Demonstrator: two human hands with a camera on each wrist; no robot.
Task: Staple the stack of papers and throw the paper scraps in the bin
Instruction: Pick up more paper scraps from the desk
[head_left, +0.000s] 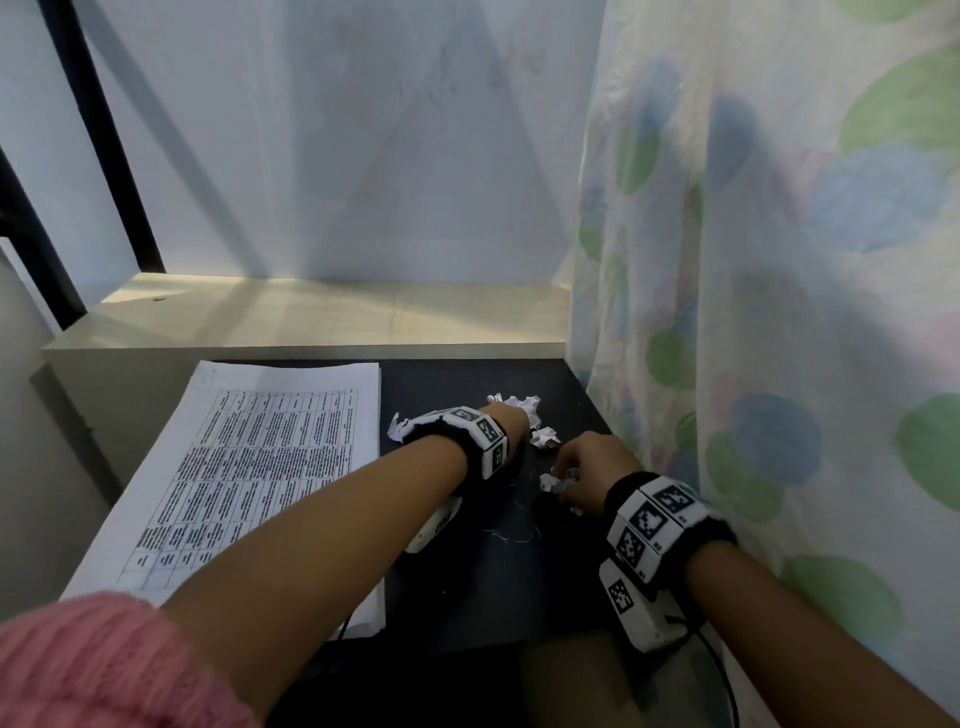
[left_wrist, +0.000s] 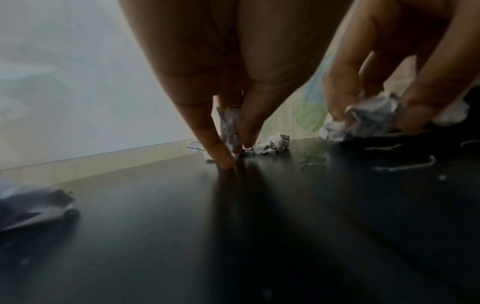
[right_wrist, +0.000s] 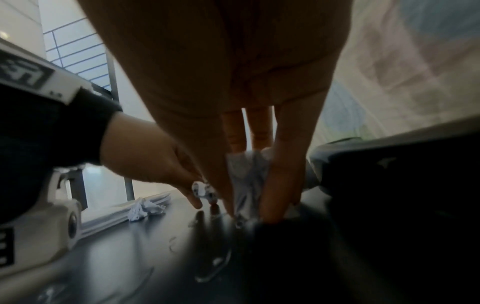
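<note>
The printed stack of papers (head_left: 249, 467) lies on the left of the black table (head_left: 493, 587). My left hand (left_wrist: 233, 152) reaches across it, and its fingertips pinch a small crumpled paper scrap (left_wrist: 230, 127) at the table top. Just to its right, my right hand (right_wrist: 249, 214) pinches another crumpled scrap (right_wrist: 244, 174), which the head view shows as a white scrap (head_left: 556, 483). More scraps lie loose on the table: one beyond the hands (head_left: 519, 402), one between them (head_left: 545, 436), one beside the papers (head_left: 397, 426). I see no stapler and no bin.
Loose bent staples (left_wrist: 313, 161) are scattered on the table near the hands. A pale shelf (head_left: 322, 317) runs behind the table below the wall. A flowered curtain (head_left: 779, 312) hangs along the right edge. A dark blurred shape (right_wrist: 389, 174) sits right of my right hand.
</note>
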